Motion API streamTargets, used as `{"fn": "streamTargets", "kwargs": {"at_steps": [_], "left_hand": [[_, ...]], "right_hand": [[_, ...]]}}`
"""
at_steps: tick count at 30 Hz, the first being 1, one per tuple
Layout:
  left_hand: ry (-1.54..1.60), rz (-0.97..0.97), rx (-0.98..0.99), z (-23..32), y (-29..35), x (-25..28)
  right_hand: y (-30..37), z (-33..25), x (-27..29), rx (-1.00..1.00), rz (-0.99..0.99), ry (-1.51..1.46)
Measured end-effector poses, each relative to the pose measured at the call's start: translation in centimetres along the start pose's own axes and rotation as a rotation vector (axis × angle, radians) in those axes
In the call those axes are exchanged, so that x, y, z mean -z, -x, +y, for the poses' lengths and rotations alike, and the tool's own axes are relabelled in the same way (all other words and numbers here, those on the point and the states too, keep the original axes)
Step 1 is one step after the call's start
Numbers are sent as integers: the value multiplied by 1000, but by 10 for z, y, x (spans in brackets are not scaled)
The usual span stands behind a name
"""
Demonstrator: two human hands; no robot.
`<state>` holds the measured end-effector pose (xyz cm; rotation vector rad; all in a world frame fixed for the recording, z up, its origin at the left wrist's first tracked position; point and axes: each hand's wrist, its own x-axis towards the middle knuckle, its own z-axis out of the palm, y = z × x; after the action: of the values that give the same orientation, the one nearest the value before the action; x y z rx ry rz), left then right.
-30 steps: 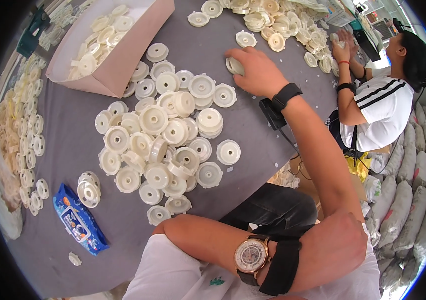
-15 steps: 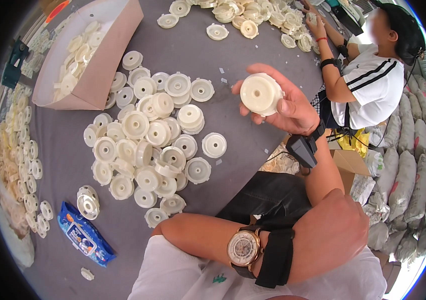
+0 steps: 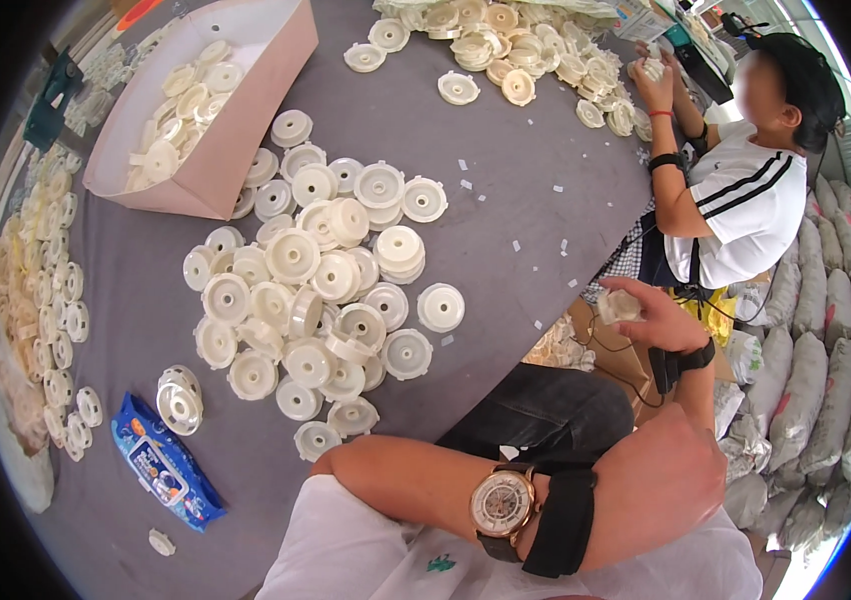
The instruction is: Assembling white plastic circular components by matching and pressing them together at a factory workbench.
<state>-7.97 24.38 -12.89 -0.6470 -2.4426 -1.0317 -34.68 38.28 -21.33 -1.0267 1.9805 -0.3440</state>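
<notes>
My right hand [image 3: 661, 318] is past the table's right edge, its fingers round a cream plastic wheel [image 3: 618, 306]. This wheel is tilted and partly covered by the fingers. My left arm, with a wristwatch [image 3: 503, 503] and a black strap, crosses in front of me. Its hand [image 3: 661, 470] is a fist, back toward me, beside my right forearm; what its fingers hold, if anything, is hidden. On the grey tabletop [image 3: 506, 320], to the left, lies a heap of similar round wheels [image 3: 294, 257] with centre holes.
A pinkish open box [image 3: 236, 165] of wheels stands at the far left. Nearer lie a blue wipes pack [image 3: 164, 465] and a short stack of wheels [image 3: 181, 400]. More parts fill a carton [image 3: 561, 345] beyond the table edge. A co-worker [image 3: 746, 190] handles parts at the right, before stacked sacks [image 3: 821, 390].
My right hand has moved from above the table down and right, past its edge, with the wheel. The left fist has hardly moved. The view has shifted slightly.
</notes>
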Motion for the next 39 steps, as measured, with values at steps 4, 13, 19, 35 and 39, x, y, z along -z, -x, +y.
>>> {"fn": "streamTargets", "kwargs": {"at_steps": [4,13,19,35,39], "left_hand": [[-57,82,64,1,1,2],[5,84,102,-1,-2,-3],[16,155,203,-5,-2,5],[70,195,141,-4,2,25],[-25,124,124,1,3,10]], "right_hand": [[-13,-18,16,142,252,224],[-255,-83,58,501,789,211],[-308,-120,51,251,770,489],[-208,-154,21,544,-90,-1033],[-152,-134,-6,633,-174,-1287]]}}
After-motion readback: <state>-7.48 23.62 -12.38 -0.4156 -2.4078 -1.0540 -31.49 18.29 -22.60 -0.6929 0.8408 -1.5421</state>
